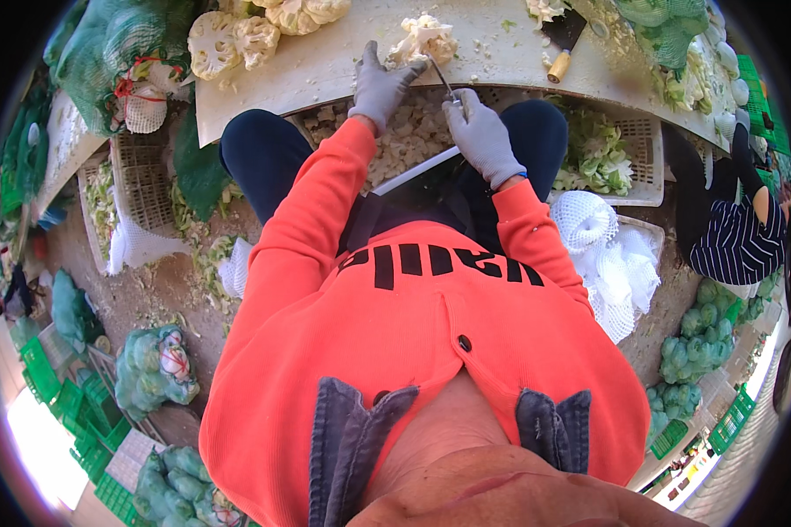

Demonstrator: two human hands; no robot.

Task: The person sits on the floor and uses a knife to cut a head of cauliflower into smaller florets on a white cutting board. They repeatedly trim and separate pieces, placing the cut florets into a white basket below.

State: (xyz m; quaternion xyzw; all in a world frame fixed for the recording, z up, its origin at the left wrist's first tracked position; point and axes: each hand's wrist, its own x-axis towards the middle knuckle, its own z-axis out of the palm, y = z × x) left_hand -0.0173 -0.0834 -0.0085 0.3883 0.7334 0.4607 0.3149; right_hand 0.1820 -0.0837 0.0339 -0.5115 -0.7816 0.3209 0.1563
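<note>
My left hand (378,89), in a grey glove, is spread over the front edge of the pale work table (290,89). Its thumb points toward a partly cut cauliflower (426,41), and I cannot tell whether it touches it. A small knife (442,74) is gripped in my right hand (481,135), also gloved, with the blade tip at the cauliflower's near side. Below both hands, a container of cut cauliflower florets (412,141) sits between my knees, partly under the table edge.
Cauliflower heads (214,46) lie at the table's left. A wooden-handled cleaver (559,64) lies at right. Beside my right leg are a crate of leaves (643,155) and white foam nets (600,257). Green net sacks (125,53) stand left; another person (738,237) works at far right.
</note>
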